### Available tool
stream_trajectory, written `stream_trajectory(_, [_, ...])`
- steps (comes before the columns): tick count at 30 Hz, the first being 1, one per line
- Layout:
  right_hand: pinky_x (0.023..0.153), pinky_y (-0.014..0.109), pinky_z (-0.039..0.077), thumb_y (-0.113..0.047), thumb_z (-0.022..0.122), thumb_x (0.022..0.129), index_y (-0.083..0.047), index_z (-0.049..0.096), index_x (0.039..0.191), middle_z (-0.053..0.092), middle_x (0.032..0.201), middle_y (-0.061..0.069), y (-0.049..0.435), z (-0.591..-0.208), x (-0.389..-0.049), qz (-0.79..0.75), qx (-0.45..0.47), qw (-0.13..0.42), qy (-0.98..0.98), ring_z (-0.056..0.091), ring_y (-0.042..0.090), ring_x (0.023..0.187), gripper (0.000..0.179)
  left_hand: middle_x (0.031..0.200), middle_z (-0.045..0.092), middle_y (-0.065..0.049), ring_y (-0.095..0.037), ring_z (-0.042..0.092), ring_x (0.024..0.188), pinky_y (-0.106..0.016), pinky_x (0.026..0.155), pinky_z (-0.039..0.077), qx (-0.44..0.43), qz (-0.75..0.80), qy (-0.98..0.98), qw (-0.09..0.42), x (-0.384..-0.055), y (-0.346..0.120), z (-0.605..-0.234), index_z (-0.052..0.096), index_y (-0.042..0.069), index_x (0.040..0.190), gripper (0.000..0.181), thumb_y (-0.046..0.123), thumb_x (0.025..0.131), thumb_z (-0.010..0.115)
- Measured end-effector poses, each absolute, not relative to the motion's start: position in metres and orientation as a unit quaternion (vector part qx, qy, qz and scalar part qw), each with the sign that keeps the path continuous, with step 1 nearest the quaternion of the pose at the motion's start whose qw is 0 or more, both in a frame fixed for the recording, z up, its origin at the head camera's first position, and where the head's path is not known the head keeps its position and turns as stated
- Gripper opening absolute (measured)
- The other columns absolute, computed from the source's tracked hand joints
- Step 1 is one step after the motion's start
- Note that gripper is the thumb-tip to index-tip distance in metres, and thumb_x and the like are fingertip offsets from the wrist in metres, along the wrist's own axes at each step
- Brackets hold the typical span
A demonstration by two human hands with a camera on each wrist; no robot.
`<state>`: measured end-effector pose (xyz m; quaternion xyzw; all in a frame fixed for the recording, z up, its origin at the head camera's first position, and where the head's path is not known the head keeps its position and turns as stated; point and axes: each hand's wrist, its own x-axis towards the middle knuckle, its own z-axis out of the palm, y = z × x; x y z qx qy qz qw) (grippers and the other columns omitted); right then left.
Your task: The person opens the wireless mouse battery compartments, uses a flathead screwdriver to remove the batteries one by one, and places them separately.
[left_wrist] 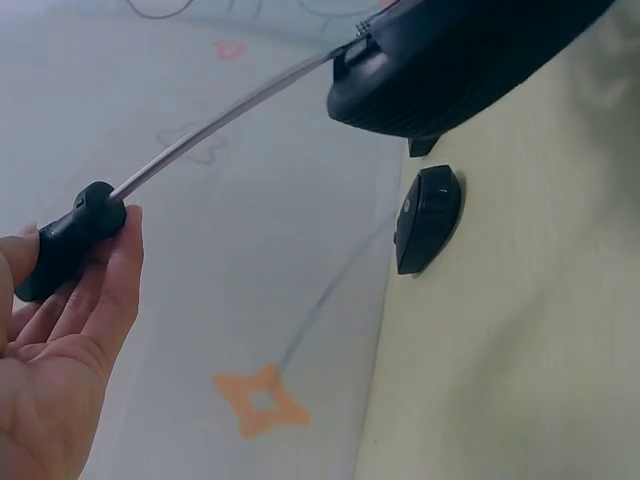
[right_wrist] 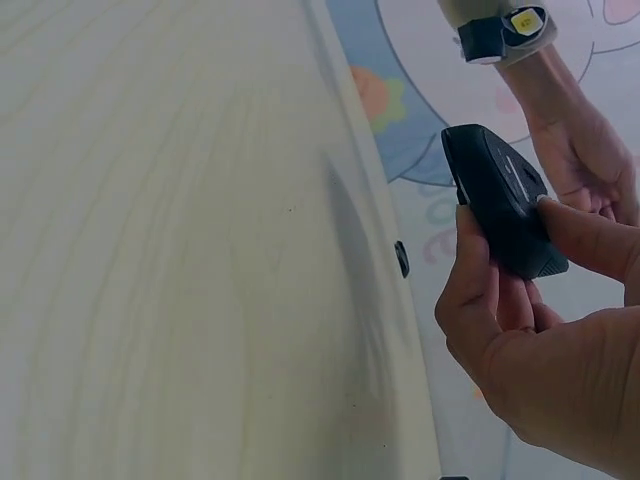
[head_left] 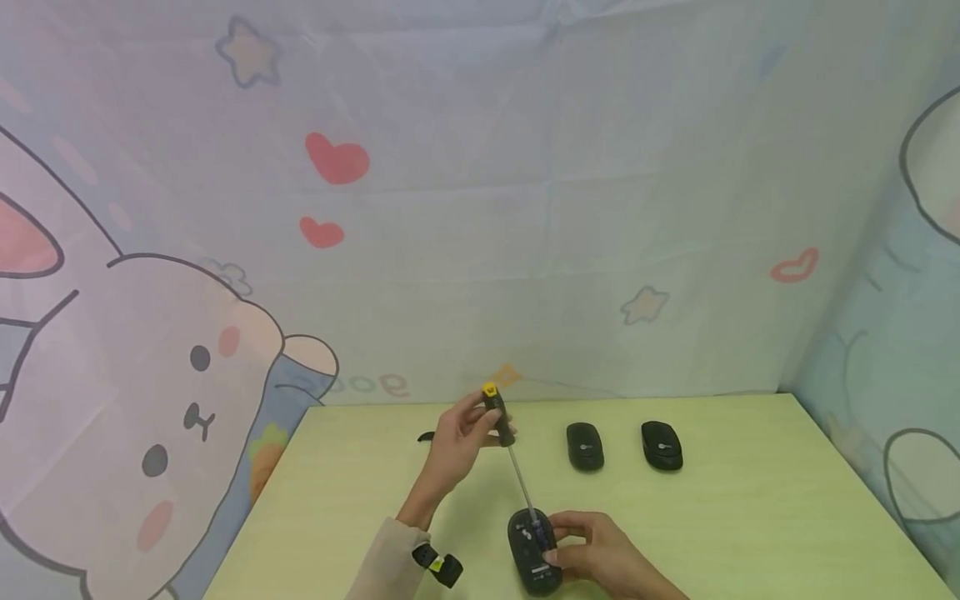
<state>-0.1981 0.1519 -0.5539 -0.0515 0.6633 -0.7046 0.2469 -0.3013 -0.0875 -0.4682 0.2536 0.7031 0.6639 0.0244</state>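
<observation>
My left hand (head_left: 459, 437) grips the black handle of a screwdriver (head_left: 500, 417) with a yellow end cap. Its long metal shaft slants down to the underside of a black computer mouse (head_left: 528, 554), with the tip at the mouse's upper part. My right hand (head_left: 600, 554) holds that mouse by its right side, thumb on the underside, fingers beneath. In the right wrist view the mouse (right_wrist: 500, 200) is raised off the table. The left wrist view shows the screwdriver shaft (left_wrist: 220, 125) meeting the end of the mouse (left_wrist: 450, 70); the tip itself is hidden there.
Two more black mice, one in the middle (head_left: 585, 447) and one to the right (head_left: 662, 445), lie toward the table's back edge. A small black curved piece (head_left: 426, 437) lies behind my left wrist. A printed cloth (head_left: 480, 208) hangs behind the light wooden table (head_left: 750, 517).
</observation>
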Motion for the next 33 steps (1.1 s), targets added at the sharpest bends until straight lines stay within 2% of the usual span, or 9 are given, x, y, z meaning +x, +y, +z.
stream_trajectory(5, [0.087,0.04,0.067,-0.004,0.073,0.094,0.008,0.061,0.138,0.069,0.119,0.013,0.153,-0.553,-0.197,-0.698,-0.053,0.249,0.67,0.071,0.019,0.098,0.047,0.122,0.071,-0.029,-0.024,0.079,0.101,-0.041,0.092,0.067,0.233,0.687,0.688,0.031,-0.306,-0.089,-0.481,0.056,0.007,0.146,0.04,0.023,0.109,0.059])
stream_trajectory(8, [0.087,0.04,0.067,-0.004,0.073,0.094,0.007,0.061,0.139,0.07,0.12,0.013,0.154,-0.552,-0.196,-0.694,-0.051,0.252,0.672,0.071,0.019,0.099,0.047,0.121,0.072,-0.026,-0.019,0.079,0.099,-0.041,0.093,0.067,0.216,0.701,0.679,0.035,-0.308,-0.091,-0.489,0.056,0.005,0.145,0.041,0.024,0.109,0.059])
stream_trajectory(13, [0.088,0.041,0.067,-0.003,0.073,0.093,0.008,0.061,0.138,0.07,0.119,0.013,0.154,-0.551,-0.196,-0.697,-0.057,0.251,0.67,0.072,0.02,0.099,0.048,0.121,0.074,-0.022,-0.018,0.079,0.102,-0.039,0.093,0.066,0.189,0.711,0.677,0.034,-0.309,-0.092,-0.5,0.055,0.002,0.145,0.045,0.028,0.109,0.059])
stream_trajectory(23, [0.09,0.04,0.067,-0.003,0.074,0.093,0.007,0.062,0.138,0.07,0.119,0.012,0.154,-0.551,-0.196,-0.696,-0.061,0.253,0.669,0.071,0.02,0.1,0.048,0.117,0.074,-0.02,-0.019,0.078,0.101,-0.039,0.092,0.066,0.152,0.734,0.662,0.029,-0.305,-0.091,-0.505,0.058,0.0,0.142,0.04,0.021,0.109,0.06])
stream_trajectory(33, [0.089,0.038,0.067,-0.005,0.074,0.093,0.011,0.059,0.138,0.072,0.119,0.012,0.158,-0.555,-0.196,-0.684,-0.051,0.247,0.684,0.072,0.019,0.102,0.05,0.114,0.078,-0.014,-0.022,0.079,0.101,-0.042,0.093,0.066,0.149,0.753,0.64,0.034,-0.308,-0.094,-0.475,0.057,-0.001,0.143,0.043,0.021,0.106,0.064])
